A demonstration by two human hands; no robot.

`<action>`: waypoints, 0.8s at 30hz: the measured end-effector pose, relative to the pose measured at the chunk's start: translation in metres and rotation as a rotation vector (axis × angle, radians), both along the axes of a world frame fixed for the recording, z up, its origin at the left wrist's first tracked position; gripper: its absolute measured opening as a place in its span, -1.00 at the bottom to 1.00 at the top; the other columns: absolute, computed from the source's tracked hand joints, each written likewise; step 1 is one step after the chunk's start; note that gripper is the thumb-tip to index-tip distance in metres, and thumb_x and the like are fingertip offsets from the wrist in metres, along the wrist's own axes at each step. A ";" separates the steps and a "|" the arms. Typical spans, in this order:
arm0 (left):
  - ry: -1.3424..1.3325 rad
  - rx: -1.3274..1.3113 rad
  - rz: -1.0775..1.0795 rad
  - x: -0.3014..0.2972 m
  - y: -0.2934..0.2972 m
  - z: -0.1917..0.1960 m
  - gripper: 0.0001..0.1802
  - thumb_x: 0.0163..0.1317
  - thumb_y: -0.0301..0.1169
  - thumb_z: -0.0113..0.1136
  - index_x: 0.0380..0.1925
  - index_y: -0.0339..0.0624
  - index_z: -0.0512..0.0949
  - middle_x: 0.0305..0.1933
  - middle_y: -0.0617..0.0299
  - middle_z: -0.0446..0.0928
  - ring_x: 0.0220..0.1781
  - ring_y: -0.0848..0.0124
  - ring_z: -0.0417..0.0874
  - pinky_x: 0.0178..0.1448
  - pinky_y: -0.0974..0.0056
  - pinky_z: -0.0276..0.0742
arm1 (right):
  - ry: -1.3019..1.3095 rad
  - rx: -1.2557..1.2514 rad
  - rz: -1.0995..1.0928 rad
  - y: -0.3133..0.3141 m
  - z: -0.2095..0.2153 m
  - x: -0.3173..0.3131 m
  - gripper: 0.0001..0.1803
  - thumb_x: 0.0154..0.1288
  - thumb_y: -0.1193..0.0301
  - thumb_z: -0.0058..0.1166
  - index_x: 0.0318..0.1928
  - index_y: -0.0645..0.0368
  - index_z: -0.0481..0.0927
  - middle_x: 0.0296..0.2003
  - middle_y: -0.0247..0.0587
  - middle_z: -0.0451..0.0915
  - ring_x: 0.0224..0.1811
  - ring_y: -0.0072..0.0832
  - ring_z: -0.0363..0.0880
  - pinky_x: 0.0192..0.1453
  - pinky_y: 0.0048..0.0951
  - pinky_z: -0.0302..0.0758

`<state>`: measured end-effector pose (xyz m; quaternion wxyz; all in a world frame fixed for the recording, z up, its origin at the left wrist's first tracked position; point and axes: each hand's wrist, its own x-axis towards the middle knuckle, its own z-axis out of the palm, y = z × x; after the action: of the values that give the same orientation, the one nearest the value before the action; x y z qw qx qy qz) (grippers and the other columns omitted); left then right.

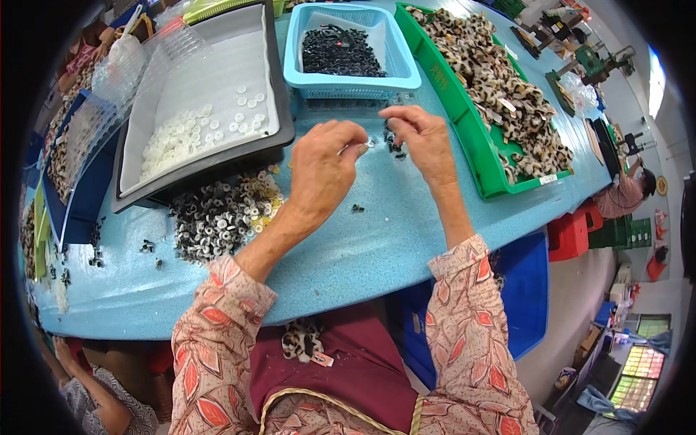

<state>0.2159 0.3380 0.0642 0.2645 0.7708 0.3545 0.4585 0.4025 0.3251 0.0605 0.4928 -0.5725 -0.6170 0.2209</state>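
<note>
Over the blue table, my left hand [322, 170] has its thumb and fingers pinched together; what sits between them is too small to name. Facing it, my right hand [426, 148] holds its thumb and bent fingers close together, their contents hidden. A few small black parts [395, 148] lie beside the right fingertips. Below my hands, one small dark part [358, 208] rests alone on the table. A spotted plush piece [301, 341] with a tag lies on my maroon apron [341, 377].
Left stands a black-rimmed tray [279, 116] of white plastic washers [181, 138]; a black-and-white parts pile [217, 225] spreads below it. A light-blue basket [351, 90] holds black parts. Right, a green crate [464, 156] carries spotted plush pieces [500, 87]. A blue bin [533, 304] stands under the edge.
</note>
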 end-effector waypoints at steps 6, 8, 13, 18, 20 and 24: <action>0.391 0.110 -0.003 0.043 0.033 -0.020 -0.77 0.00 -0.47 0.30 -0.27 -0.17 0.64 -0.31 0.14 0.55 -0.09 0.13 0.53 -0.02 0.08 0.45 | 0.618 -0.003 -0.019 -0.021 -0.016 0.011 -0.82 0.21 0.57 0.17 -0.17 0.36 0.63 -0.39 -0.25 0.61 -0.40 -0.58 0.59 -0.24 -0.55 0.64; 0.492 0.110 -0.018 0.051 0.040 -0.027 -0.74 -0.01 -0.44 0.31 -0.24 -0.15 0.65 -0.32 0.11 0.57 -0.11 0.09 0.56 -0.03 0.07 0.47 | 0.693 0.010 0.005 -0.025 -0.024 0.012 -0.81 0.19 0.57 0.19 -0.17 0.36 0.62 -0.37 -0.23 0.62 -0.39 -0.56 0.60 -0.24 -0.54 0.65; 0.283 -0.262 -0.033 0.052 0.042 -0.022 -0.83 0.04 -0.45 0.31 -0.32 -0.21 0.63 -0.44 0.16 0.59 -0.35 0.27 0.63 -0.26 0.19 0.54 | 0.894 -0.004 0.023 -0.033 -0.024 0.010 -0.80 0.14 0.59 0.22 -0.19 0.36 0.62 -0.35 -0.18 0.64 -0.36 -0.51 0.64 -0.24 -0.51 0.66; -0.107 -0.721 -0.086 0.038 0.020 -0.008 -0.92 0.15 -0.47 0.26 -0.41 -0.27 0.61 -0.49 0.21 0.59 -0.46 0.50 0.61 -0.46 0.39 0.51 | 0.786 -0.068 0.123 -0.038 -0.025 0.006 -0.83 0.14 0.58 0.23 -0.22 0.37 0.61 -0.39 -0.19 0.64 -0.39 -0.53 0.63 -0.28 -0.53 0.64; -0.198 -0.786 -0.117 0.034 0.014 -0.007 -0.92 0.18 -0.49 0.24 -0.42 -0.28 0.60 -0.48 0.20 0.60 -0.46 0.51 0.61 -0.47 0.43 0.50 | 0.737 -0.094 0.165 -0.039 -0.022 0.002 -0.83 0.13 0.57 0.24 -0.24 0.35 0.61 -0.40 -0.20 0.64 -0.40 -0.54 0.62 -0.30 -0.54 0.63; -0.231 -0.750 -0.148 0.032 0.010 -0.003 -0.93 0.19 -0.52 0.23 -0.41 -0.32 0.59 -0.48 0.16 0.60 -0.46 0.50 0.63 -0.47 0.46 0.51 | 0.648 -0.129 0.181 -0.038 -0.023 -0.001 -0.84 0.13 0.57 0.24 -0.25 0.34 0.62 -0.40 -0.21 0.64 -0.42 -0.57 0.61 -0.33 -0.57 0.60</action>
<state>0.2484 0.3478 0.0608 0.5980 0.5876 0.4088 0.3605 0.4016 0.2868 0.0379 0.6044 -0.4453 -0.4613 0.4728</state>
